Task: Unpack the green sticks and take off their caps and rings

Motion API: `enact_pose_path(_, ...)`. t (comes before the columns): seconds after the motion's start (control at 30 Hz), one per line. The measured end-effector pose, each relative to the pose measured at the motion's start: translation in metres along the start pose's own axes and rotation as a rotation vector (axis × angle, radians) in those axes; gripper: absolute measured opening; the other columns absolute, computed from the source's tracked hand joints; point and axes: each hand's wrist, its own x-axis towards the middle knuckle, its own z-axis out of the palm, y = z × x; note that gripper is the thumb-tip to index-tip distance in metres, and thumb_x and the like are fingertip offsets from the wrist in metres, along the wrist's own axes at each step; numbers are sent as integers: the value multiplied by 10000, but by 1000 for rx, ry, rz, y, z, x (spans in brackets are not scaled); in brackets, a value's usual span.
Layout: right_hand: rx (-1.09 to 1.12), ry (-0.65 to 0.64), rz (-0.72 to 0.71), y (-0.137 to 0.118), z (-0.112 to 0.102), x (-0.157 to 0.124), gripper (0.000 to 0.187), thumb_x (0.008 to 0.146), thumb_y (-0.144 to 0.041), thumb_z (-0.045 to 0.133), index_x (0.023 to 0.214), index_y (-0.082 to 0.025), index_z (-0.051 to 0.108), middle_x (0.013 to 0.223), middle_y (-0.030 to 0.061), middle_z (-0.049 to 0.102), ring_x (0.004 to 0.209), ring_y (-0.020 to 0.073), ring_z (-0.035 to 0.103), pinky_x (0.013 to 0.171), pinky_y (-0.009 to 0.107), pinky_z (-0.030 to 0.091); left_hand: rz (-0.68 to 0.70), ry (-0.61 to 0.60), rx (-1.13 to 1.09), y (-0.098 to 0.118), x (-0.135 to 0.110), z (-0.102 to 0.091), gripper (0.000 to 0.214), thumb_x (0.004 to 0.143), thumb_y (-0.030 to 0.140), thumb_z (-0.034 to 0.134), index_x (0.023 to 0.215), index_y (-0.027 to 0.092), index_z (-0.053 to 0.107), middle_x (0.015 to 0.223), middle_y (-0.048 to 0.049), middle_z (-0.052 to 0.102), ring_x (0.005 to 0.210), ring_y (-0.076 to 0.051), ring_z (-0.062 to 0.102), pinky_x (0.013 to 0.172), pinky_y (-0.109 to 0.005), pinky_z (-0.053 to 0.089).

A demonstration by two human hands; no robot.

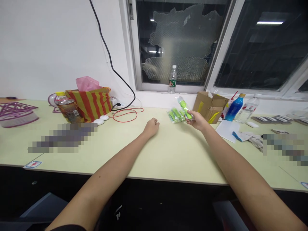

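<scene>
My right hand [197,121] is closed on the lower end of a clear plastic packet with a bright green, long-shaped item inside [183,105]. The packet is held tilted above the table, its upper end pointing toward the window; the exact kind of item is too small to tell. Just behind and left of this hand, more green packets [175,115] lie in a small pile on the table. My left hand [151,127] rests on the pale table [166,154] left of the pile, fingers curled in with nothing visible in them.
An open cardboard box [204,106] stands behind my right hand, beside a blue bottle [234,107] and a clear bottle [247,109]. A water bottle [172,80] is on the windowsill. Leftward are a red cable [125,120], a striped bag [92,104] and a drink bottle [68,107].
</scene>
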Motion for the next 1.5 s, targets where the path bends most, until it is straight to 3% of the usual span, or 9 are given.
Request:
enact_pose_path(0.37, -599, 205, 19, 7, 1, 81, 371, 672, -393, 804, 640, -182, 501, 508, 16, 486, 527, 172, 547, 495, 279, 409, 209, -126, 450, -6, -3, 21, 354, 913, 307, 392, 1095, 93, 607, 1237, -215, 569, 1223, -321, 464, 1060, -446, 293)
enact_pose_path(0.47, -770, 261, -43, 11, 6, 83, 351, 710, -434, 755, 662, -147, 559, 707, 148, 618, 814, 293, 628, 698, 359, 459, 221, -136, 504, -4, 0, 22, 383, 920, 304, 359, 1140, 89, 587, 1264, -216, 559, 1226, -322, 462, 1046, -448, 303)
enact_pose_path(0.57, -883, 366, -136, 12, 7, 73, 370, 823, -464, 611, 834, -94, 615, 1052, 274, 615, 1111, 375, 530, 901, 430, 392, 224, -144, 534, -3, 5, 22, 402, 918, 312, 357, 1171, 82, 568, 1272, -223, 558, 1217, -325, 470, 1029, -450, 317)
enact_pose_path(0.67, -1021, 418, -370, 16, 11, 46, 324, 930, -359, 408, 943, -109, 614, 1134, 244, 598, 1124, 326, 512, 913, 392, 361, 232, -157, 546, -4, 12, 22, 411, 920, 321, 353, 1189, 87, 556, 1294, -219, 552, 1225, -320, 471, 1029, -445, 321)
enact_pose_path(0.8, -1207, -2, -643, 33, 27, -7, 248, 914, -290, 424, 773, -185, 598, 807, 110, 650, 765, 228, 567, 691, 314, 346, 238, -163, 549, -5, 19, 24, 407, 923, 330, 351, 1195, 103, 552, 1307, -207, 549, 1237, -318, 467, 1032, -453, 323)
enact_pose_path(0.9, -1282, -300, -679, 47, 42, -37, 210, 886, -308, 506, 722, -197, 577, 723, 76, 634, 663, 192, 518, 615, 301, 284, 240, -162, 542, -3, 17, 24, 401, 922, 313, 351, 1188, 92, 553, 1282, -220, 555, 1219, -330, 476, 1019, -475, 334)
enact_pose_path(1.2, -1096, -262, -457, 49, 42, -39, 183, 862, -294, 510, 741, -183, 591, 726, 25, 626, 662, 148, 501, 586, 261, 294, 321, -219, 452, 4, 1, 11, 251, 882, 198, 432, 1059, 153, 604, 1151, -125, 623, 1111, -248, 540, 969, -364, 416)
enact_pose_path(1.37, -909, -250, -463, 52, 31, -36, 183, 841, -291, 526, 726, -171, 603, 709, 16, 622, 656, 141, 509, 601, 255, 329, 335, -75, 356, 13, 2, 4, 441, 786, -29, 348, 1141, 164, 524, 1042, -93, 623, 939, -174, 574, 818, -286, 455)
enact_pose_path(1.5, -922, -270, -459, 52, 32, -36, 186, 835, -296, 542, 712, -172, 606, 689, 12, 616, 634, 134, 495, 586, 255, 316, 255, -95, 435, 21, -1, 7, 300, 887, 96, 368, 1130, 168, 529, 986, -111, 641, 905, -210, 606, 752, -307, 448)
